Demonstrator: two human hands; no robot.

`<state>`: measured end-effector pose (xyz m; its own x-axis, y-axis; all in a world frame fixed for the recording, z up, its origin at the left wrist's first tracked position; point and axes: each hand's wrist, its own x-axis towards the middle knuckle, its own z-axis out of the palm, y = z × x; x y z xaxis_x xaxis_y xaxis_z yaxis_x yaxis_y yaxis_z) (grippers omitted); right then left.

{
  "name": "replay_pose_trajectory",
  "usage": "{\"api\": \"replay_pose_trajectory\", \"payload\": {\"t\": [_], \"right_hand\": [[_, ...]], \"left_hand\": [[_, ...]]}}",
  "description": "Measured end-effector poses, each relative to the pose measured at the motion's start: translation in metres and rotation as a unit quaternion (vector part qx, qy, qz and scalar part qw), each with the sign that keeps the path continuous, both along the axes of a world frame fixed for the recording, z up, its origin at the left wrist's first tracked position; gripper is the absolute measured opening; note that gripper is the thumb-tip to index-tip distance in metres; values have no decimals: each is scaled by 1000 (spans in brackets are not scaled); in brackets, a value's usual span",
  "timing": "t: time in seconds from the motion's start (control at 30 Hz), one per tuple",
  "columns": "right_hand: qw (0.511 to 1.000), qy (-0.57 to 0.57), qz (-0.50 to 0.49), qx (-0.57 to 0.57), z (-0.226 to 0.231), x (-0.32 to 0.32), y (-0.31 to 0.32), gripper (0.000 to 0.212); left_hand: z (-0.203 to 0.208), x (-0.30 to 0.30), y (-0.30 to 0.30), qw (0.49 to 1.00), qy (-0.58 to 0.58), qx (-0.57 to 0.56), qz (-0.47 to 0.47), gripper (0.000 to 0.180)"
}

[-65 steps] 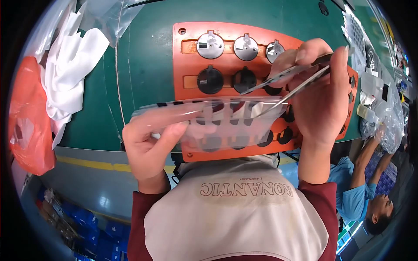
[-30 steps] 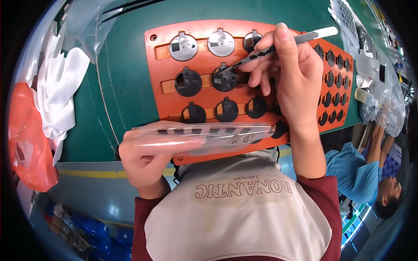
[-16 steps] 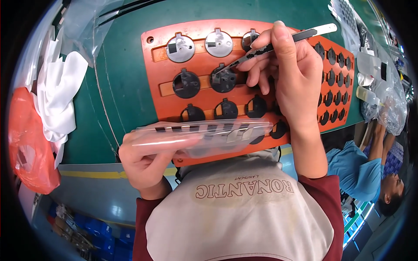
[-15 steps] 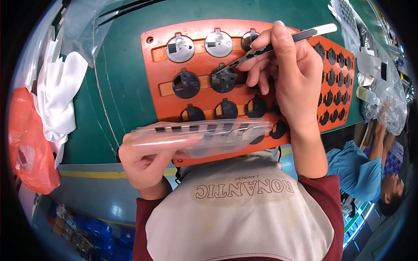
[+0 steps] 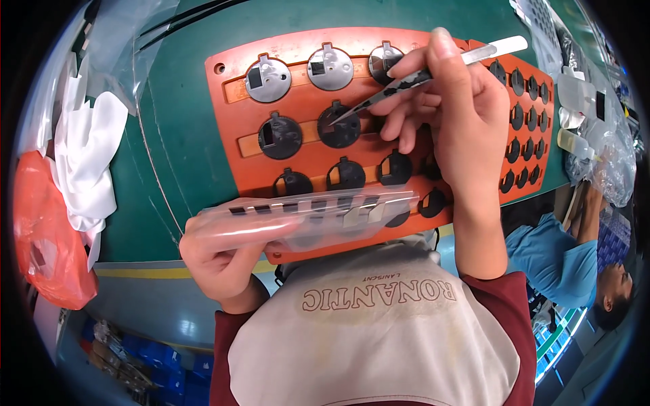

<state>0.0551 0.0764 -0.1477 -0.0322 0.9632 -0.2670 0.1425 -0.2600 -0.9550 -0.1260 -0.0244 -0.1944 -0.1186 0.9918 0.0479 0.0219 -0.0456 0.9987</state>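
Note:
My right hand (image 5: 467, 115) grips a pair of tweezers (image 5: 406, 82), black-patterned toward the tip and pale at the other end. Their tip meets the face of a round black disc (image 5: 340, 126) in the middle row of an orange tray (image 5: 223, 122). Between the fingers of my left hand (image 5: 220, 260) is a clear plastic sheet (image 5: 318, 223) bearing small dark and pale rectangles, held over the tray's near edge. More round discs sit in the tray; two at the far left, such as this disc (image 5: 268, 79), look silvery under the light.
A second orange tray of small discs (image 5: 525, 149) adjoins at right. White cloth (image 5: 91, 149) and a red plastic bag (image 5: 47, 237) lie at left on the green table (image 5: 179, 155). Clear bags and a small bottle (image 5: 575, 144) are at far right, near a person in blue (image 5: 558, 260).
The tray appears shifted slightly left in view. The tweezers' tip stays at the same middle-row disc, whose dark rectangle now looks flatter. My left hand still holds the sheet.

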Motion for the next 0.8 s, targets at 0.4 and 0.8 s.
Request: {"api": "replay_pose_trajectory", "payload": {"t": [0.4, 0.8], "right_hand": [[999, -28, 19, -13, -1, 5, 6, 37], [993, 19, 101, 58, -16, 24, 7, 34]], "left_hand": [[-8, 2, 5, 999, -4, 29, -24, 7], [-10, 8, 4, 998, -1, 57, -2, 15]]}}
